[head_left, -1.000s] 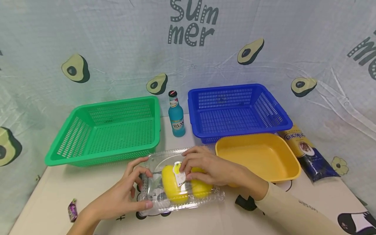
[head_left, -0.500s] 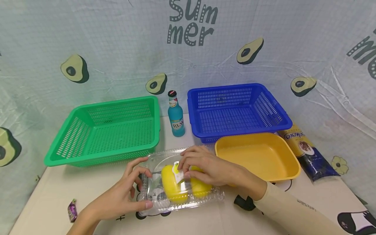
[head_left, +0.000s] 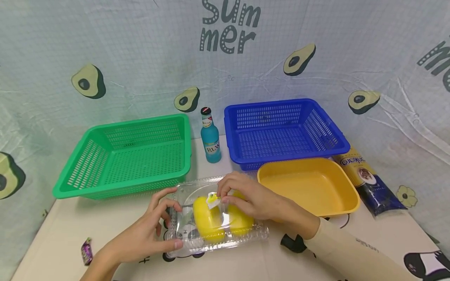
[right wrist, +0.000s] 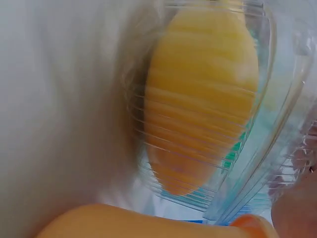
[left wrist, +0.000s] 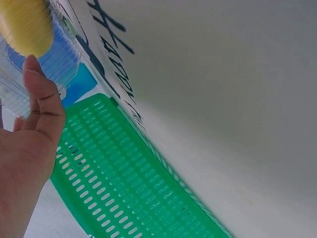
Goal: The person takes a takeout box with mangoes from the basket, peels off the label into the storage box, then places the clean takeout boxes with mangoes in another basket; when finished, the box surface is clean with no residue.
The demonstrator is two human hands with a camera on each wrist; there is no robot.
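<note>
One clear container [head_left: 225, 244] between left hand [head_left: 149, 234], gripping its side, and right hand [head_left: 247, 197], pinching label [head_left: 212, 201].

Clear rectangular plastic box [head_left: 211, 246]: colourless, ribbed edges
Yellow oval fruits [head_left: 207, 222]: plain
Small curled white sticker [head_left: 212, 200]: yellow patch, perhaps greenish mark
Pale cloth backdrop [head_left: 140, 47]: avocado print, dark lettering

On tabletop [head_left: 274, 265], box [head_left: 218, 247] w/ 2 fruits [head_left: 207, 220] in it sits ctr, L basket [head_left: 147, 160] & R basket [head_left: 274, 140] behind, bottle [head_left: 211, 146] btwn, tray [head_left: 306, 191] R, bag [head_left: 367, 181] far R, sweet [head_left: 86, 251] front L.
</note>
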